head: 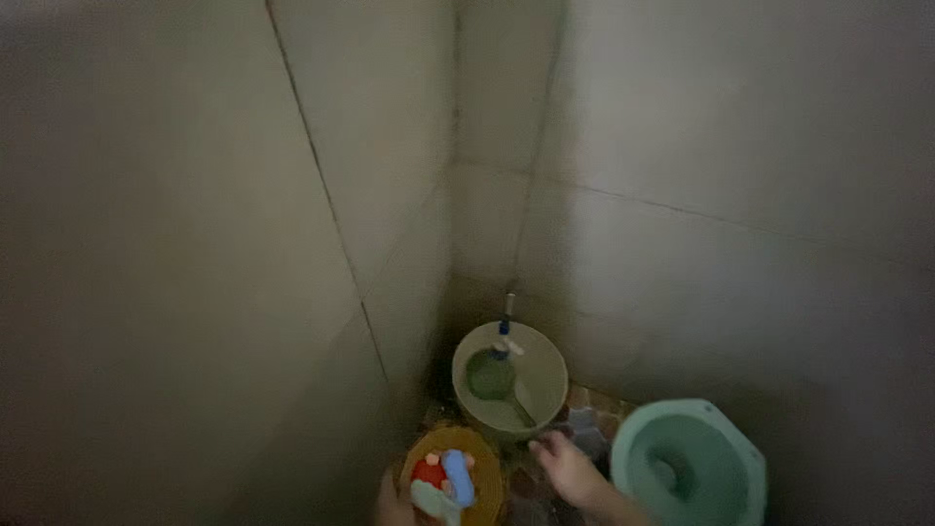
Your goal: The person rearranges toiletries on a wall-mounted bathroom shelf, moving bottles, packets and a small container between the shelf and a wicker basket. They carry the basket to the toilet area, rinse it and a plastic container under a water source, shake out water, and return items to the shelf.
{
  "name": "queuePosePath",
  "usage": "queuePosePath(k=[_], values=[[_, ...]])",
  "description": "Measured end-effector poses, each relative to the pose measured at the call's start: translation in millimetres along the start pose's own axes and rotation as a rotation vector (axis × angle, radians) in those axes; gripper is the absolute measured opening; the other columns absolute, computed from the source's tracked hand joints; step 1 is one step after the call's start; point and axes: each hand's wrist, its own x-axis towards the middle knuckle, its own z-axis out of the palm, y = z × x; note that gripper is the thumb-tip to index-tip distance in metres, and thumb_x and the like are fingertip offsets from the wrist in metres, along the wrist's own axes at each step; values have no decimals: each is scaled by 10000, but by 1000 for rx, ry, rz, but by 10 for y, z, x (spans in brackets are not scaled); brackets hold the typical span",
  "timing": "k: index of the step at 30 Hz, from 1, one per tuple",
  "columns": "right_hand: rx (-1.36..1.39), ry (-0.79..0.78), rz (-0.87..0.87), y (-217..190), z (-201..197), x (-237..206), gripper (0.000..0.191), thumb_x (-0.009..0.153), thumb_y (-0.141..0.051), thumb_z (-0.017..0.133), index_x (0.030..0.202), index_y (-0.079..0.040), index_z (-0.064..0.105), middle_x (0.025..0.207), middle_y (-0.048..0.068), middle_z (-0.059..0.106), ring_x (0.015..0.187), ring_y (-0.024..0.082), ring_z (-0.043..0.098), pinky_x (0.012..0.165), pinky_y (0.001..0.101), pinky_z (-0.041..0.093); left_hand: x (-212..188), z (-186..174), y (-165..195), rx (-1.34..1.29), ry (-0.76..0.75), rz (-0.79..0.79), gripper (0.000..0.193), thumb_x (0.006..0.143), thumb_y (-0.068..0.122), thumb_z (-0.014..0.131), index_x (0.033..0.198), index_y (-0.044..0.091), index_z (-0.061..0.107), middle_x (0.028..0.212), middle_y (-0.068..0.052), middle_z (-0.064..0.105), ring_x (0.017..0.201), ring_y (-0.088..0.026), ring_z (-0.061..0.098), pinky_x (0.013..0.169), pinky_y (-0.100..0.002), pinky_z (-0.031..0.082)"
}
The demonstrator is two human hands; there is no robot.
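In the far corner of the tiled room, where the two walls (682,146) meet, we see a pale bucket (545,394) standing on the floor under a small tap (505,326), with a green dipper (492,375) lying inside it. Our right hand (568,468) reaches toward the bucket's near rim, fingers loosely spread and holding nothing, just short of touching as far as we can judge. Our left hand (392,507) shows only at the bottom edge, against a yellowish basket (487,487); whether it grips the basket we cannot tell. The basket sits just near and left of the bucket and carries a red thing (427,472) and a blue bottle (458,475). We judge the work barely begun: the dipper is untouched. A green toilet bowl (745,468) stands to the right.
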Motion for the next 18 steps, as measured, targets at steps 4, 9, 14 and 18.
queuePosePath(k=[4, 9, 14, 18], values=[[-267, -45, 163, -42, -56, 662, 492, 1071, -337, 478, 1449, -28, 423, 1217, 184, 693, 1047, 276, 696, 976, 418, 563, 577, -5, -199, 23, 64, -22, 503, 1051, 258, 431, 1545, 166, 391, 1432, -111, 616, 1301, -258, 616, 1121, -419, 462], [-236, -8, -73, -144, -167, 1482, 425, 1059, -302, 476, 1388, -33, 487, 1163, 149, 695, 1011, 246, 693, 953, 402, 567, 1457, 69, -111, 45, 120, -24, 519, 1057, 240, 424, 1568, 184, 357, 1449, -108, 601, 1310, -257, 610, 1127, -429, 462], [-275, -53, -90, 518, 149, 2304, 398, 1063, -313, 476, 1349, -39, 509, 1125, 135, 697, 979, 235, 690, 926, 393, 564, 2094, 212, -1043, 54, 166, -58, 538, 1063, 223, 417, 1592, 201, 324, 1465, -105, 587, 1318, -257, 604, 1132, -440, 461], [-302, -95, -83, 1240, 767, 3123, 379, 1067, -323, 475, 1318, -44, 527, 1094, 124, 698, 953, 225, 688, 905, 387, 562, 2488, 296, -1507, 86, 218, -76, 556, 1067, 209, 411, 1611, 214, 297, 1479, -103, 575, 1325, -257, 600, 1137, -448, 460]])
